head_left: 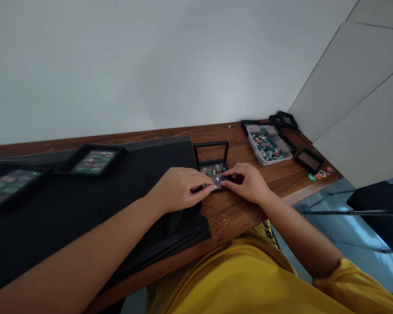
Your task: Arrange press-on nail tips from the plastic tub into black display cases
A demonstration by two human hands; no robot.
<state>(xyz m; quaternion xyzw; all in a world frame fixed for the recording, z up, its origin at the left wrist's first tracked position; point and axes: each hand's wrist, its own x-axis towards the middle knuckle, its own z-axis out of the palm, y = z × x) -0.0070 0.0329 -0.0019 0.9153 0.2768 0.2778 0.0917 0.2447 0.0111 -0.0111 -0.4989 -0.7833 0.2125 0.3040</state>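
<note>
A small black display case (227, 158) stands with its windowed lid raised toward the wall. Several small polished pieces (213, 172), greenish, whitish and dark, lie inside it. From the left, my left hand (181, 187) reaches in with thumb and fingertips closed over the case's front left part. My right hand (249, 183) pinches at the case's right side, its fingertips close to a dark piece. What either pinch holds, if anything, is too small and partly hidden to make out.
A clear plastic tub (263, 162) of loose coloured pieces stands right of the case. Beyond it are several black cases, one (309, 160) nearest the table edge beside round colourful tokens (322, 173). Two filled cases, including one (93, 160), lie on the black mat (157, 163).
</note>
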